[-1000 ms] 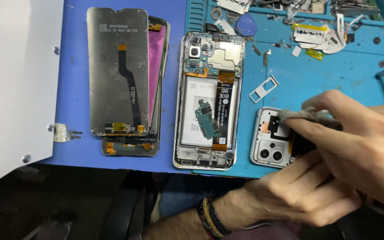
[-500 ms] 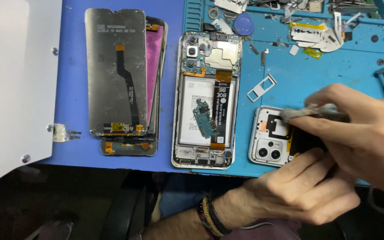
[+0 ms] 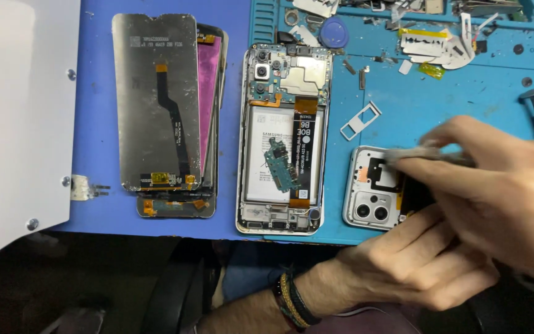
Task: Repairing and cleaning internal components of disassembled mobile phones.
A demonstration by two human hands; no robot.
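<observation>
Below, we work on a silver phone back cover [image 3: 372,198] at the near right of the table [image 3: 103,210].

Our left hand [image 3: 415,266] steadies its near edge; our right hand [image 3: 495,179] pinches a blurred grey strip [image 3: 424,154] over it. Beside it an opened phone [image 3: 282,139] shows battery and flat cables, unassembled, and glossy, flat screen panels [image 3: 162,105] lie stacked farther left.

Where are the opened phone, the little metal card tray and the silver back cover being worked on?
opened phone [image 3: 282,139], head view, on its battery.
card tray [image 3: 361,120], head view, on its frame.
silver back cover [image 3: 371,207], head view, by its camera lenses.
</observation>
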